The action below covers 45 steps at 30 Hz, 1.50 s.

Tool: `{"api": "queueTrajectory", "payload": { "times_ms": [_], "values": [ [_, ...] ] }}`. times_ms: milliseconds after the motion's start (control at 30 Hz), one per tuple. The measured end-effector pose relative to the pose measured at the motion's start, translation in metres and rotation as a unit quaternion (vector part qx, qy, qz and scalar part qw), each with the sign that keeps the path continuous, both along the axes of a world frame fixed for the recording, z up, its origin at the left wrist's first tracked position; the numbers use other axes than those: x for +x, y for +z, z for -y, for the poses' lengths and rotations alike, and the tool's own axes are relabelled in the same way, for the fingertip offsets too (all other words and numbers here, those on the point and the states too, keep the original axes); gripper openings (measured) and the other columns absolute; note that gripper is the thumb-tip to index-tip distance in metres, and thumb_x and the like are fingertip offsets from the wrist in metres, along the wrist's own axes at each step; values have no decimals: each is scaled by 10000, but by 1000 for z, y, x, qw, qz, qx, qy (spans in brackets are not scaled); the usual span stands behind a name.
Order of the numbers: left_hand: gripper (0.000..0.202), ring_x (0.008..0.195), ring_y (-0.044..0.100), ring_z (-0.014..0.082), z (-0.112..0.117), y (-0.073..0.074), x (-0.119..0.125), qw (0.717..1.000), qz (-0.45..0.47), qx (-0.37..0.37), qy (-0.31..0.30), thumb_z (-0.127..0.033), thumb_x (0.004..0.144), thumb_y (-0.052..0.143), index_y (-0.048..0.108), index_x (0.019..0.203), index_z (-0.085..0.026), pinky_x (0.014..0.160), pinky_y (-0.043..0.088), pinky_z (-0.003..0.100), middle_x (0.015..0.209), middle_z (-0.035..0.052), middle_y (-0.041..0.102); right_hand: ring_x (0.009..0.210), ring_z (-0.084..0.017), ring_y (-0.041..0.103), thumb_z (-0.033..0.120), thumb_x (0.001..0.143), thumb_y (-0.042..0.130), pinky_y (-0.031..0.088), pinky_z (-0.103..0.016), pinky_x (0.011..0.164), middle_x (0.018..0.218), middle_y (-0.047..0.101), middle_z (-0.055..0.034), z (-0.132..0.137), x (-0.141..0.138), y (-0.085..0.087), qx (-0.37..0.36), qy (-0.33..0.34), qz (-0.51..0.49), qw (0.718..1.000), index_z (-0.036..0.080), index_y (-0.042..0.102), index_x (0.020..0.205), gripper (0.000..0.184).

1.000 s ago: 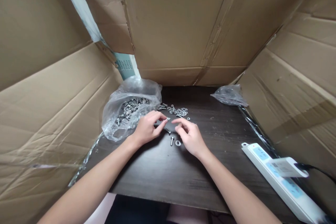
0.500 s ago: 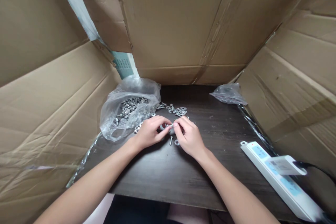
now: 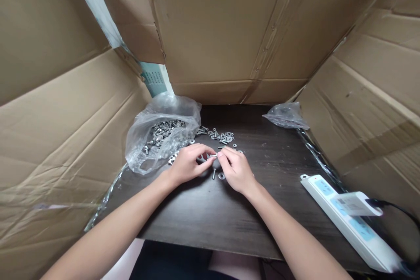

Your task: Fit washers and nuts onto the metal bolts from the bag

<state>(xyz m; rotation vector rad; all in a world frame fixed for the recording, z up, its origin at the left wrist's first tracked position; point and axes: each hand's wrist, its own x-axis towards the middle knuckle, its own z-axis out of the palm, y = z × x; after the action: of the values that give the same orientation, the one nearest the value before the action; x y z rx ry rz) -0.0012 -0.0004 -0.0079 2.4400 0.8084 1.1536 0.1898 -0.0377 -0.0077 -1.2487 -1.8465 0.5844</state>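
Observation:
Both hands meet over the dark table. A small metal bolt (image 3: 214,155) is pinched between the fingertips of my left hand (image 3: 190,164), and my right hand (image 3: 236,168) closes its thumb and forefinger on the other end. Whether a nut or washer sits on it is hidden by the fingers. Just below the fingertips a loose bolt (image 3: 214,173) lies on the table, with a flat washer (image 3: 222,176) to its right. Beyond the hands is a small heap of bolts, nuts and washers (image 3: 226,136). Several nuts (image 3: 172,158) lie left of my left hand.
An open clear plastic bag (image 3: 138,144) full of metal fasteners stands at the left. A smaller plastic bag (image 3: 286,116) lies at the back right. A white power strip (image 3: 348,227) with a plugged-in adapter (image 3: 356,204) runs along the right. Cardboard walls (image 3: 223,26) surround the table (image 3: 197,223).
My hands stay joined on the bolt, with only slight finger movement. The view has shifted very slightly; the loose parts lie as before.

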Motion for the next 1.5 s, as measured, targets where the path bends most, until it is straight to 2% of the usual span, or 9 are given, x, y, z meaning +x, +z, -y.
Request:
{"api": "queueTrajectory", "payload": {
  "times_ms": [200, 333, 467, 567, 700, 933, 1000, 1200, 1500],
  "values": [
    [93, 693, 647, 119, -1, 4, -2, 1000, -3, -8, 1, -239, 928, 651, 694, 947, -159, 668, 516, 236, 834, 25, 729, 704, -156, 497, 257, 981, 464, 362, -283, 656, 812, 543, -13, 1, 1, 4, 2, 14, -13, 1000, 199, 501, 844, 153],
    [97, 674, 648, 116, 1, 5, -1, 1000, -5, -8, -30, -239, 916, 658, 700, 950, -158, 648, 515, 226, 820, 26, 728, 643, -155, 480, 262, 998, 407, 343, -289, 630, 698, 518, -7, 1, 1, 2, -15, 39, -4, 999, 202, 435, 725, 281],
    [93, 667, 647, 111, 1, 6, -1, 1000, -7, -8, -29, -230, 916, 662, 701, 953, -153, 643, 511, 217, 807, 22, 723, 596, -151, 448, 302, 1029, 366, 307, -295, 604, 638, 488, -2, 0, 1, 0, -29, 26, 11, 999, 207, 363, 673, 369],
    [88, 666, 642, 105, 0, 7, -1, 1000, -2, -7, -15, -228, 920, 664, 696, 952, -153, 647, 508, 213, 812, 16, 722, 638, -156, 473, 320, 1041, 381, 324, -295, 631, 704, 529, -9, 1, 1, 0, -20, 6, 15, 1000, 203, 417, 717, 346],
    [83, 669, 643, 103, -2, 7, -3, 1000, -2, -6, -8, -226, 928, 656, 696, 947, -156, 663, 512, 214, 823, 15, 726, 731, -162, 532, 276, 1024, 415, 370, -287, 687, 830, 585, -24, 2, 2, 3, -7, 29, -4, 1000, 199, 518, 850, 216],
    [92, 664, 650, 112, -1, 6, -3, 1000, -8, 1, -16, -235, 926, 657, 703, 950, -159, 647, 519, 221, 803, 22, 724, 602, -147, 454, 308, 1050, 350, 324, -282, 606, 641, 477, 6, -1, -1, -2, -30, 46, -14, 998, 207, 361, 688, 377],
    [91, 659, 648, 111, -1, 7, -3, 1000, -5, -1, -15, -236, 926, 661, 704, 950, -159, 651, 522, 222, 801, 22, 723, 611, -148, 456, 316, 1055, 348, 327, -283, 612, 652, 484, 6, -1, 0, -2, -36, 37, -15, 999, 206, 370, 695, 376],
    [107, 652, 647, 111, -2, 7, -4, 1000, -3, -1, -5, -252, 932, 659, 712, 953, -161, 661, 532, 226, 802, 25, 727, 757, -169, 533, 271, 1012, 420, 391, -287, 710, 847, 581, -22, 0, 2, 2, -17, 39, -21, 999, 203, 510, 894, 164],
    [109, 683, 650, 114, 0, 5, -1, 1000, -6, -4, -19, -239, 946, 640, 712, 979, -164, 666, 529, 228, 807, 26, 719, 616, -146, 482, 308, 1041, 351, 346, -276, 606, 654, 498, 3, -3, 2, 1, -35, 53, -33, 997, 203, 404, 703, 357]
  ]
}}
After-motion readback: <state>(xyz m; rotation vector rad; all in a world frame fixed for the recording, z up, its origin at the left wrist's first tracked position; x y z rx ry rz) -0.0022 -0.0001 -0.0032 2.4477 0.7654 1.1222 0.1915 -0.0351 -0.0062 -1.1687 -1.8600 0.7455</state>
